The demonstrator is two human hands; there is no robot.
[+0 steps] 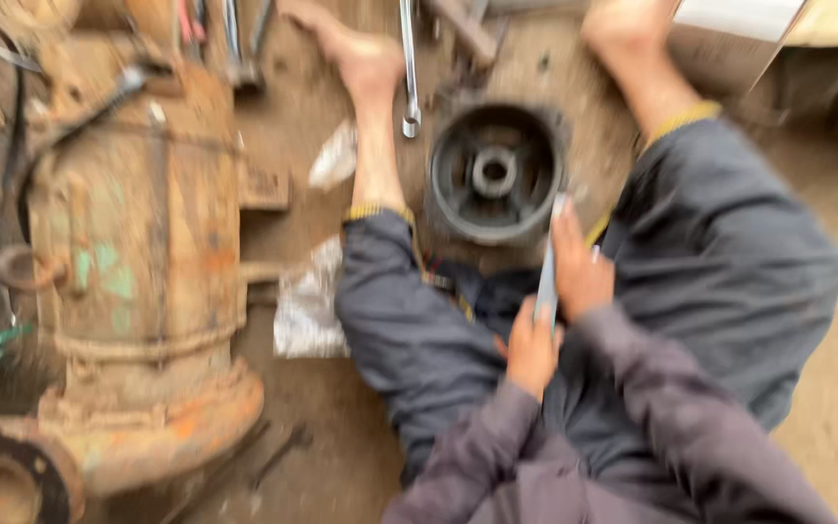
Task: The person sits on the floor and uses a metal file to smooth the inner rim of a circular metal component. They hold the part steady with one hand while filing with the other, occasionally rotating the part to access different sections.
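I sit on the dirt floor with my legs spread and my feet bare. Between my knees lies a black round metal hub (pixel 494 173) with a central bore. My left hand (pixel 530 347) grips the lower end of a flat grey metal tool (pixel 548 267). My right hand (pixel 582 272) holds the same tool higher up, and the tool's tip reaches the hub's near rim. The picture is blurred, so the kind of tool is unclear.
A large rusty motor housing (pixel 138 262) lies at the left with a flange (pixel 7 480) at its near end. A long wrench (pixel 408 68) lies beyond the hub. Crumpled plastic (pixel 307 301) sits by my left leg. A box (pixel 734 39) stands top right.
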